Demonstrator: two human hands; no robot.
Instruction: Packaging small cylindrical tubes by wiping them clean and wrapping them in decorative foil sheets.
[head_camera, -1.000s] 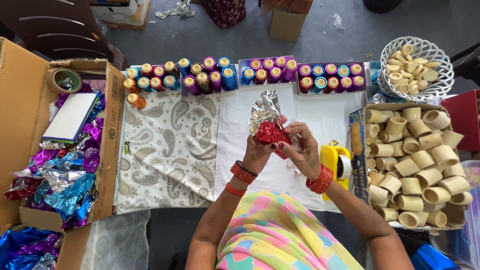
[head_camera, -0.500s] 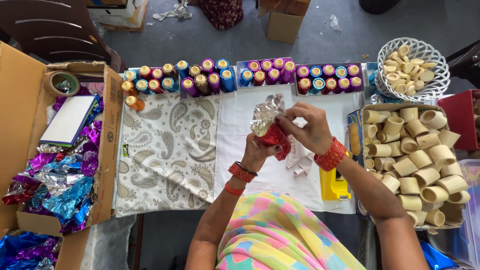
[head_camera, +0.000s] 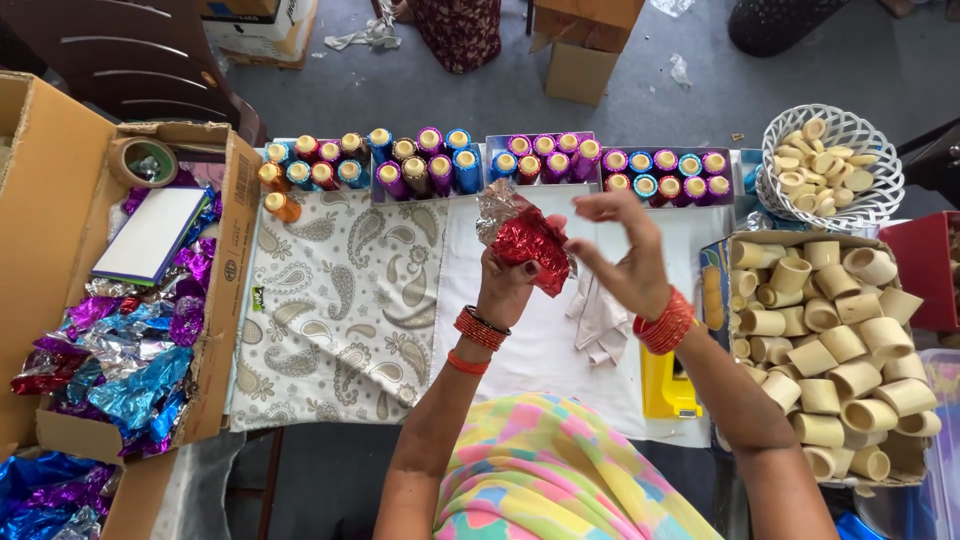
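My left hand (head_camera: 505, 283) holds up a crumpled piece of red and silver foil (head_camera: 522, 235) wrapped around something I cannot see. My right hand (head_camera: 622, 260) is raised just right of it, its fingers touching the foil's right edge. Both wrists wear red bangles. Below the hands lies a white cloth (head_camera: 600, 320) on the white table cover. Behind the hands stand rows of foil-wrapped spools (head_camera: 430, 165) in blue, purple, pink and orange.
An open cardboard box (head_camera: 225, 330) at left holds loose coloured foil sheets, a tape roll (head_camera: 143, 162) and a white pad. At right, a cardboard box (head_camera: 830, 340) and a white basket (head_camera: 835, 170) hold bare cream spools. A yellow tool (head_camera: 668, 385) lies near my right forearm.
Both hands have risen with the foil piece. My right hand has opened out and shifted to the right of the foil, uncovering the white cloth beneath.
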